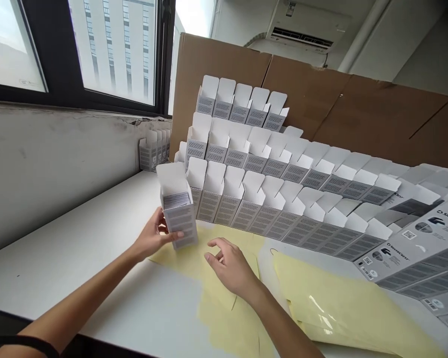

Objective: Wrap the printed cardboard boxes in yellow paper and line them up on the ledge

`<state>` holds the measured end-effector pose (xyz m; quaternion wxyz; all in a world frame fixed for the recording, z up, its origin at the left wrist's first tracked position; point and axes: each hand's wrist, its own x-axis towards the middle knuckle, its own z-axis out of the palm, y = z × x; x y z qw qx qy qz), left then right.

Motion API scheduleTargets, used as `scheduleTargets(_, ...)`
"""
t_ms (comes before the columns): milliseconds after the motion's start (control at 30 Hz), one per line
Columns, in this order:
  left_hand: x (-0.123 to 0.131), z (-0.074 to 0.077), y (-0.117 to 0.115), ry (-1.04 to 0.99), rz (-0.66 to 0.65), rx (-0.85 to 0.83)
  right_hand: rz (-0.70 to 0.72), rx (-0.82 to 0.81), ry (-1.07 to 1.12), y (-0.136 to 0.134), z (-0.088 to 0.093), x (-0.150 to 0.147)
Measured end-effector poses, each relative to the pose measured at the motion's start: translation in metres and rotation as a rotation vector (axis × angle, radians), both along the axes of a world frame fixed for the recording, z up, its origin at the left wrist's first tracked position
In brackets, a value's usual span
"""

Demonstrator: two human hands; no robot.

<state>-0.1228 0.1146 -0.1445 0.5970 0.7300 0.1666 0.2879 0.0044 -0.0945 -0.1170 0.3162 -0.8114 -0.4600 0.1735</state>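
Box (180,219), left of centre: pale grey, with darker text bands; inner flap white. Rowed boxes (243,209), centre: grey banded sides, white flaps. Cartons (433,238), right edge: grey, black lettering, black-and-white QR codes. Counter (85,223): white. Sheets (231,323), lower centre: pale yellow. Pack (343,303), lower right: yellow, white highlights. Cardboard (306,94), upper right: brown.

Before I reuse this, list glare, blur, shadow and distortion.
All in the head view: sky washed out beyond the window; glare on the yellow packet; soft shadows on the table; print on the box in the left hand unreadably soft; far-right boxes seem stretched.
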Motion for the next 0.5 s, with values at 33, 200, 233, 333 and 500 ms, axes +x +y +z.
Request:
scheduleTargets(33, -0.001, 0.000, 0.011, 0.002, 0.011, -0.015, 0.006, -0.001, -0.003, 0.007, 0.001, 0.000)
scheduleTargets(200, 0.001, -0.006, 0.057, -0.009, 0.126, -0.047, 0.046, 0.026, 0.017, 0.048, -0.001, -0.002)
scheduleTargets(233, 0.004, -0.008, 0.066, -0.006, 0.153, -0.027, 0.053, 0.036, 0.035, 0.058, -0.003, -0.003)
scheduleTargets(333, 0.014, -0.013, 0.095, 0.012, 0.207, 0.056, 0.071, 0.123, 0.086, 0.093, -0.016, -0.008)
scheduleTargets(500, 0.044, -0.015, 0.140, -0.011, 0.224, 0.148, -0.038, 0.288, 0.179, 0.165, -0.041, -0.010)
